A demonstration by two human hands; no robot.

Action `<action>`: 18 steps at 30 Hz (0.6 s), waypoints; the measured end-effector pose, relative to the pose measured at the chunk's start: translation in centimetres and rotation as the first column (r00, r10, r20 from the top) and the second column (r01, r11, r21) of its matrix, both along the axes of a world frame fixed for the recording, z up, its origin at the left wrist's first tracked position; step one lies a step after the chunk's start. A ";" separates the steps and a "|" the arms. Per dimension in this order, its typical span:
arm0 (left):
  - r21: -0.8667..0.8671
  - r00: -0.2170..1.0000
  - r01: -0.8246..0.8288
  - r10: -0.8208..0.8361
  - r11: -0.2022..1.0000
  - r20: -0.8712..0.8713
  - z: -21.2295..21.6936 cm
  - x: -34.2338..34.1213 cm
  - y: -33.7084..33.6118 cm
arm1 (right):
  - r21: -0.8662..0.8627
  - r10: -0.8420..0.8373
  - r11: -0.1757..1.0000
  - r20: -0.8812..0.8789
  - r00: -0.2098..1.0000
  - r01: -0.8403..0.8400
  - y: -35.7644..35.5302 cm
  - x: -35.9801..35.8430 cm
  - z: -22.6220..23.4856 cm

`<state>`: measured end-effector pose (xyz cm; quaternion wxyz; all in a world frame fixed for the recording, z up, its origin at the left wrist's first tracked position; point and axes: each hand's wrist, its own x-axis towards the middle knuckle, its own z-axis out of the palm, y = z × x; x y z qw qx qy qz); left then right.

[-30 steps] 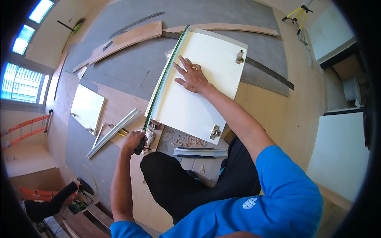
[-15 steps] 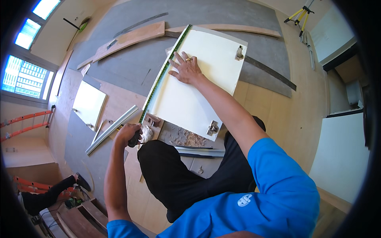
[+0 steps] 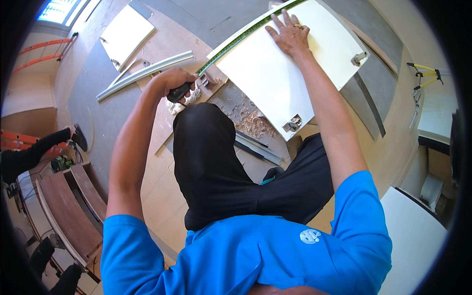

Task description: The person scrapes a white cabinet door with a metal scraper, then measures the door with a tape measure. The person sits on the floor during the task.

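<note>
My left hand [image 3: 169,84] is closed around the black case of a tape measure [image 3: 180,93], beside my bent knee. Its green blade [image 3: 236,40] stretches away along the left long edge of a white cabinet door [image 3: 275,73]. On that door my right hand [image 3: 291,39] lies flat with fingers spread, the fingertips by the blade. Two metal hinges, a nearer hinge [image 3: 292,123] and a farther hinge [image 3: 358,59], sit along the door's right side. The far end of the blade is cut off by the picture's upper edge.
Wood shavings [image 3: 256,124] lie beneath the door's near edge. To the left are a metal rail [image 3: 142,75] and a smaller white door [image 3: 129,34]. An orange ladder [image 3: 46,45], another person's leg [image 3: 37,151] and a yellow-legged tripod [image 3: 427,74] stand farther out.
The view has tipped and turned, so the door and both hands appear higher and farther right. My left hand still grips the tape measure; my right still rests on the door.
</note>
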<state>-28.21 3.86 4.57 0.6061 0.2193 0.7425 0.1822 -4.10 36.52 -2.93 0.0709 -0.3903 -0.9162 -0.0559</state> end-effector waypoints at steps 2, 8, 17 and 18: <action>0.000 1.000 -0.007 0.007 1.000 0.017 0.8 0.4 0.5 | 0.070 0.015 0.997 0.005 1.000 -0.016 0.7 0.4 -0.8; 0.054 0.997 0.030 -0.026 0.998 -0.073 1.2 1.2 0.2 | 0.128 0.038 0.991 0.045 0.998 -0.043 1.1 0.5 -1.5; 0.145 0.817 0.331 -0.205 0.933 -0.539 -0.5 2.0 -0.5 | 0.203 0.076 0.975 0.048 0.996 -0.084 1.7 1.0 -1.5; 0.144 0.767 0.339 -0.185 0.930 -0.614 -0.6 2.0 -1.1 | 0.149 0.100 0.984 0.020 0.995 -0.102 0.5 0.2 -0.2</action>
